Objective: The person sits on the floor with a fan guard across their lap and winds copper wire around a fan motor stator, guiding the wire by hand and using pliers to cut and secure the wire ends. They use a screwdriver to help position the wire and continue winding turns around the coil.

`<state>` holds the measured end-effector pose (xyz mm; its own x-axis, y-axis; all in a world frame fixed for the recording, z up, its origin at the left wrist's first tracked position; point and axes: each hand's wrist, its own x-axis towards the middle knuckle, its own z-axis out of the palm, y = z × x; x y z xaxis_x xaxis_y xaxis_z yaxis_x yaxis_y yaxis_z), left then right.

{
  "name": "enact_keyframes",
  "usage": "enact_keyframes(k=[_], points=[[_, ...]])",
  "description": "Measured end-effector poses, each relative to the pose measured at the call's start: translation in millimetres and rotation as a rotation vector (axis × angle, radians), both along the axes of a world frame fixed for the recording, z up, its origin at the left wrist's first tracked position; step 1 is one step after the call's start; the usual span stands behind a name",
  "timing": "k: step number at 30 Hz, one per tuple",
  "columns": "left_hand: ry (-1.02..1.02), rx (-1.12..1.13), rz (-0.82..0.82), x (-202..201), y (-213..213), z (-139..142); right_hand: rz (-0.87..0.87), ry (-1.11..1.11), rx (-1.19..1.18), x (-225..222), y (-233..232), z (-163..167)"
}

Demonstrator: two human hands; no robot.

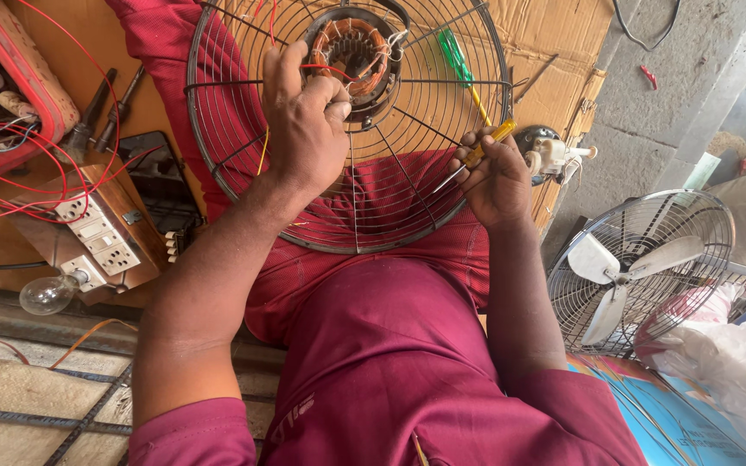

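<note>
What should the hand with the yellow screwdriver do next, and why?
Probably bring the yellow screwdriver in the right hand across to the copper-wound motor, since the left hand already grips the motor on the wire fan guard while the tip sits away from it.

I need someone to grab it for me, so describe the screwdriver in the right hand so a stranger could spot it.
Find the round wire fan guard lying across the person's lap. At its right rim the right hand grips a screwdriver. Its clear yellow handle sets it apart from the green-handled screwdriver lying just above on the guard.
</note>
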<state>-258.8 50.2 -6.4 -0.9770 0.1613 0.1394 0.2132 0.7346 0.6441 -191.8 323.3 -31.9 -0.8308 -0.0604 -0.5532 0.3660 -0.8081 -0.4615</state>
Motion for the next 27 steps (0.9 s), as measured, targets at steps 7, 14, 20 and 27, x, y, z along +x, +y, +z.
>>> enact_keyframes(k=[7,14,20,27], points=[[0.025,0.026,-0.020,1.7,0.7,-0.9,0.006,-0.006,-0.002,-0.1,0.8,0.7],[0.008,0.026,-0.036,2.4,-3.3,-0.8,0.003,-0.018,0.002,-1.0,0.3,-0.8],[0.035,0.033,-0.011,1.8,-14.2,2.9,-0.001,-0.025,-0.005,0.8,0.3,-1.3],[-0.196,0.163,0.025,4.5,-26.9,18.1,-0.004,-0.018,-0.017,1.9,1.7,-7.2]])
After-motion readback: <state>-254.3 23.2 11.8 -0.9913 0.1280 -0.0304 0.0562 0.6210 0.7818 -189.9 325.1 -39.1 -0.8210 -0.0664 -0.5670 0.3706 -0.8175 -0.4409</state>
